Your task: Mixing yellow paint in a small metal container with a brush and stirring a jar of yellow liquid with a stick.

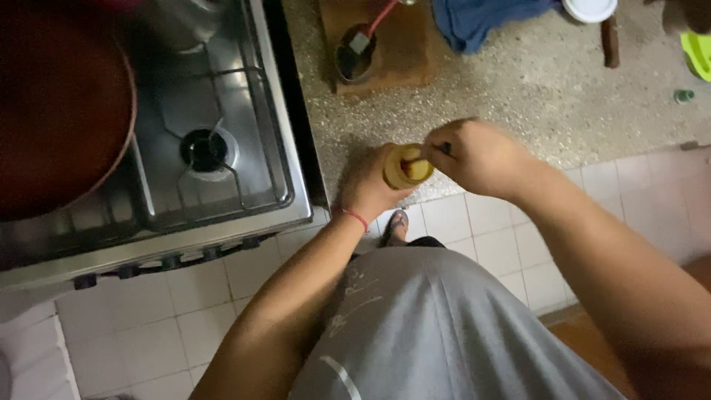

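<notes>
Nearest the camera, a grey shirt [437, 326] fills the lower frame, and both forearms reach out from it toward the edge of the speckled surface [533, 81]. The left hand [368, 189] wraps a small yellow jar [407, 166], fingers clenched round its side, and holds it upright just over the edge of the surface, above the white tiled floor [474, 230]. The right hand [478, 155] sits just beside the jar, its fingers pinched on a thin utensil [424, 161] whose tip dips into the jar's open mouth; what kind of utensil it is cannot be told. To do this scooping well, I judge that the left hand should keep the jar steady and level, since it hangs over the floor and not the surface, and a spill would fall there. The right hand does best with short, slow strokes, keeping the tip inside the rim. To the left stands a steel stove [222, 148] with an unlit burner [205, 150] and a wide dark pan [59, 104] beside it. Farther off lie a wooden board [404, 52] carrying a ladle [357, 53], then a blue cloth [474, 22] and a white lid [590, 9].
</notes>
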